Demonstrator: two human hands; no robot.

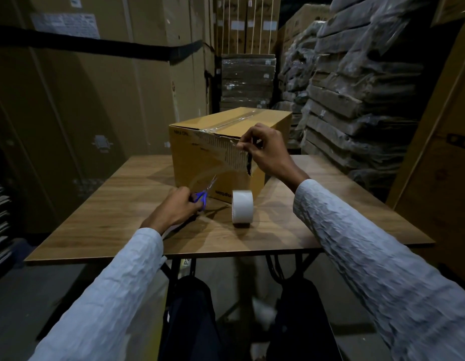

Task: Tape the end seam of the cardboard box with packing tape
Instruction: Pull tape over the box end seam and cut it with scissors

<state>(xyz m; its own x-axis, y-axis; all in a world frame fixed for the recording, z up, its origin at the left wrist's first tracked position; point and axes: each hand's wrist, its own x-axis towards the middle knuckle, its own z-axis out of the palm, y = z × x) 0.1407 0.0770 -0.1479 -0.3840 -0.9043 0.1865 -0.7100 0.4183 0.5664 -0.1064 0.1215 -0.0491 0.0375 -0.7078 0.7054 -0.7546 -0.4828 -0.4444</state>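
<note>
A brown cardboard box [200, 162] stands on the wooden table [101, 214], clear tape running along its top seam. The near face is torn, with a ripped strip near its upper right edge. My right hand [265, 152] pinches that torn edge, or tape there, at the box's near top corner. My left hand [174, 209] rests on the table in front of the box, closed on blue-handled scissors [201, 198] whose blades point up toward the box. A white roll of packing tape [242, 208] stands on edge on the table between my hands, a clear strip leading up from it.
Tall cardboard cartons [83, 100] rise at the left and behind. Stacks of plastic-wrapped flat packs [356, 100] fill the right. Another carton [440, 178] stands at the table's right edge. My legs show under the table's near edge.
</note>
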